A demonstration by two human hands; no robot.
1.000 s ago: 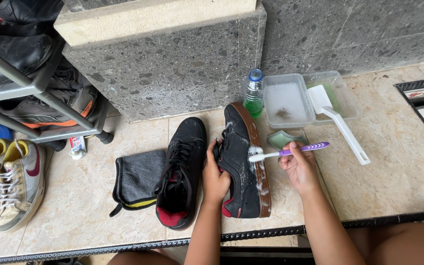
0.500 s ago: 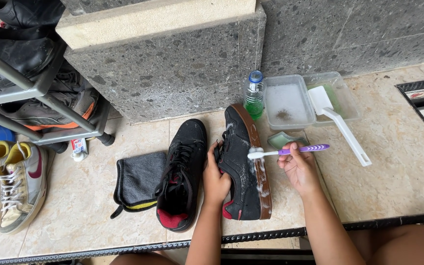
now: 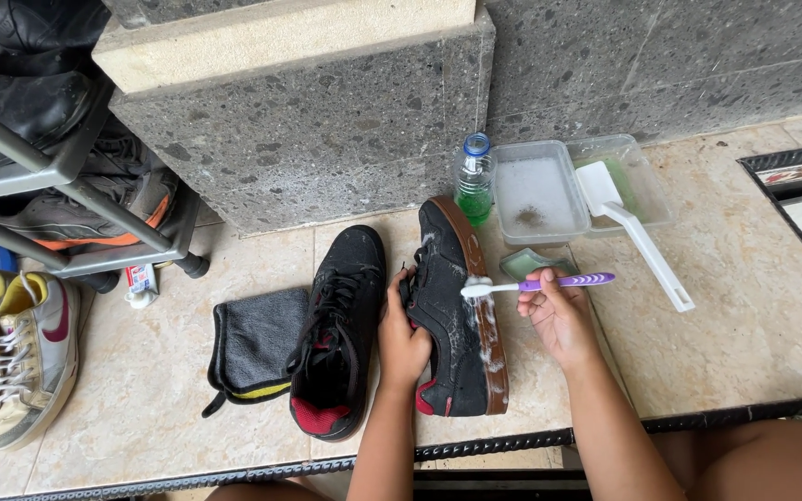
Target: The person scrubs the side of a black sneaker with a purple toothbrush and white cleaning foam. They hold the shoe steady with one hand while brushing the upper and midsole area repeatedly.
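The left hand (image 3: 403,339) is wrapped around the upper of a black shoe (image 3: 452,315), holding it tipped on its side on the tiled floor (image 3: 744,325) so the brown sole faces right. The right hand (image 3: 559,315) is closed in a pinch on the purple handle of a toothbrush (image 3: 536,285), whose white head touches the sudsy edge of the sole. Just left of the held shoe lies its mate (image 3: 341,329), black with a red lining, flat on the floor, and beside that a dark grey cloth (image 3: 252,348). Behind the shoe stands a small clear bottle (image 3: 474,181) with a blue cap and green liquid inside. Next to it sits a clear plastic tub (image 3: 531,190) holding cloudy, foamy water, then a second clear tub (image 3: 642,181) with something green in it. A white long-handled brush (image 3: 638,232) rests across the second tub. A small green bar (image 3: 526,263) lies near the right hand. At far left stand pale sneakers (image 3: 11,353) under a metal shoe rack (image 3: 67,167)
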